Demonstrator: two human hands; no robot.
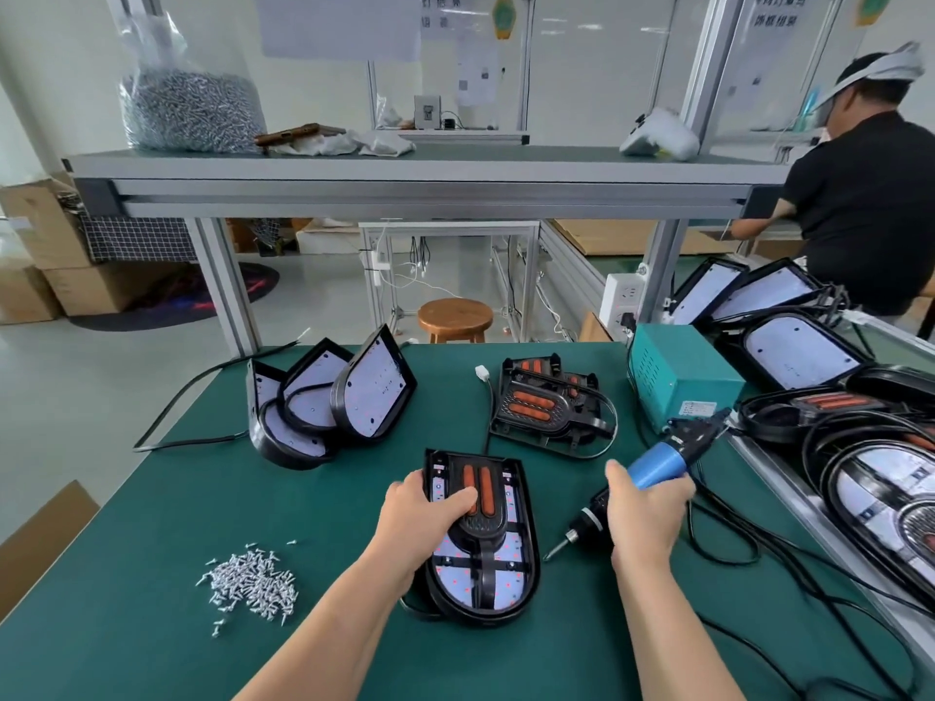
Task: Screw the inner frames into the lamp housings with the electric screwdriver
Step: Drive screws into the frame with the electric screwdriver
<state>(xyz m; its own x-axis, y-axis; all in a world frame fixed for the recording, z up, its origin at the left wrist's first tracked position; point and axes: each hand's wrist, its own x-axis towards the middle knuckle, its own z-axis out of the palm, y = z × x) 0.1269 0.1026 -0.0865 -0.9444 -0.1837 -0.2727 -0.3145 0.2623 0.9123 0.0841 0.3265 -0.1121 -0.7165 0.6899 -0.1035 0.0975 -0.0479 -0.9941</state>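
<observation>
A black lamp housing point(526, 564) lies flat on the green table in front of me, with a black inner frame point(480, 528) carrying two orange strips set inside it. My left hand point(420, 518) grips the housing's left edge, thumb pressed on the frame beside the strips. My right hand point(642, 513) grips a blue and black electric screwdriver point(657, 465), tilted with its bit pointing down-left, just right of the housing and apart from it. A loose heap of silver screws point(253, 581) lies on the mat to the left.
Three housings point(334, 402) lean together at the back left. Another framed housing point(551, 402) lies behind. A teal power box point(678, 376) stands at the right, with cables and more lamps point(875, 478) beyond. A person in black works at the far right.
</observation>
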